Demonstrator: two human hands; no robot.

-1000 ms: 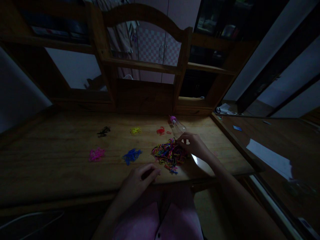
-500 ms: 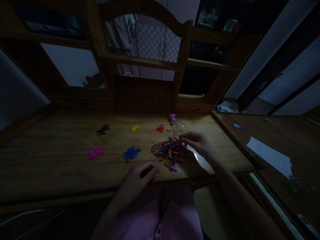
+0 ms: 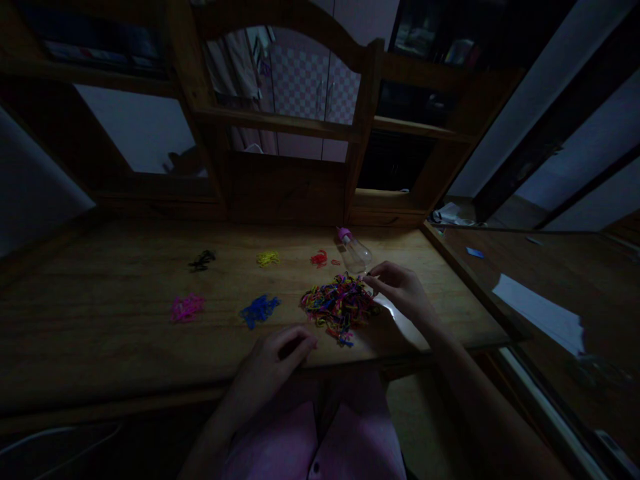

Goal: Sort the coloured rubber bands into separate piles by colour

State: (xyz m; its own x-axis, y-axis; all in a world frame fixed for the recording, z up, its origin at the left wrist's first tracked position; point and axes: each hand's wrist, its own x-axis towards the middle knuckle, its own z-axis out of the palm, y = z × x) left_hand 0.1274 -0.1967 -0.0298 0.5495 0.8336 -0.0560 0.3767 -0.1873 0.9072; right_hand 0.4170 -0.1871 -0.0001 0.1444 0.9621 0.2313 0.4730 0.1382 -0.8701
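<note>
A mixed heap of coloured paper clips lies on the wooden desk. My right hand is at the heap's upper right edge, thumb and fingers pinched around a small dark piece that looks like a clip. My left hand rests near the desk's front edge, left of the heap, with fingers curled and thumb pressed to them; whatever they hold is hidden. Sorted by colour, smaller groups lie apart: black clips, yellow clips, red clips, pink clips and blue clips.
Behind the heap lies a clear bulb-shaped bottle with a pink cap. A single red clip sits beside the red group. Wooden shelving rises at the back. White papers lie on the surface to the right. The room is dim.
My right hand has shifted slightly right at the heap's edge, its fingertips still pinched. My left hand stays in place. The view has moved slightly.
</note>
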